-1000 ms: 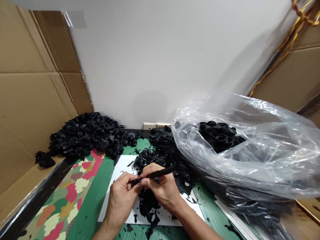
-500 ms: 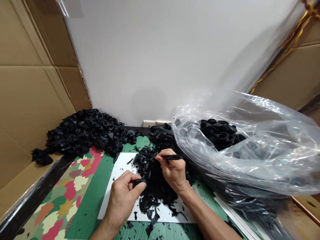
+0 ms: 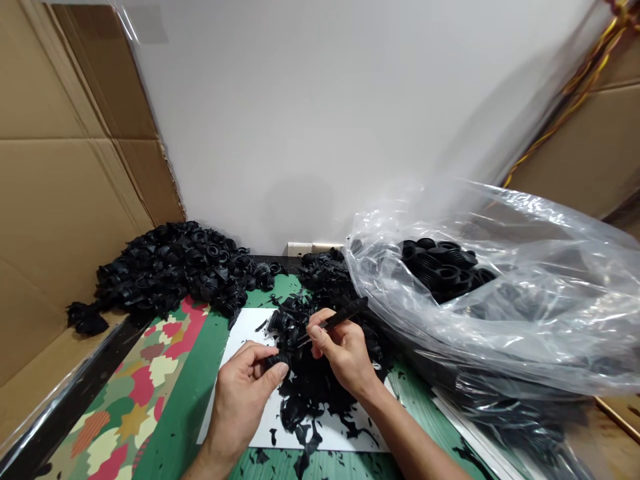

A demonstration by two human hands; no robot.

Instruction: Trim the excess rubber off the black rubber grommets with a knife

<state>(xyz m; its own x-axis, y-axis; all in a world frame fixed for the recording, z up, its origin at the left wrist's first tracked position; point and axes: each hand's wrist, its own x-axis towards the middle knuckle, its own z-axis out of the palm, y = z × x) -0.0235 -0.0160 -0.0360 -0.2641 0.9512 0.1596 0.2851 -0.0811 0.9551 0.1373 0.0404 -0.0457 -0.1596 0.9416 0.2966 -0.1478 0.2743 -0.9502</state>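
Observation:
My left hand [image 3: 245, 393] pinches a small black ribbed rubber piece [image 3: 278, 361] between thumb and fingers, above a white sheet [image 3: 240, 343]. A slim black-handled tool [image 3: 345, 312] is in my right hand [image 3: 343, 350], gripped like a pen. Its thin tip slants down and left toward the rubber piece; whether it touches cannot be made out. Below and between both hands lies a heap of black rubber scraps [image 3: 325, 387]. Several ribbed black pieces [image 3: 280, 321] rest at the far edge of the sheet.
A large pile of black rubber pieces [image 3: 170, 267] stands at the back left against cardboard [image 3: 75, 173]. To the right, a clear plastic bag [image 3: 540, 333] holds more black ribbed parts [image 3: 445, 270]. The green table surface [image 3: 175, 407] has a patterned strip [image 3: 135, 393] on it.
The tool in my right hand has swung from nearly level to slanted, its tip coming down toward the rubber piece. My right hand has lowered slightly; the left has barely shifted.

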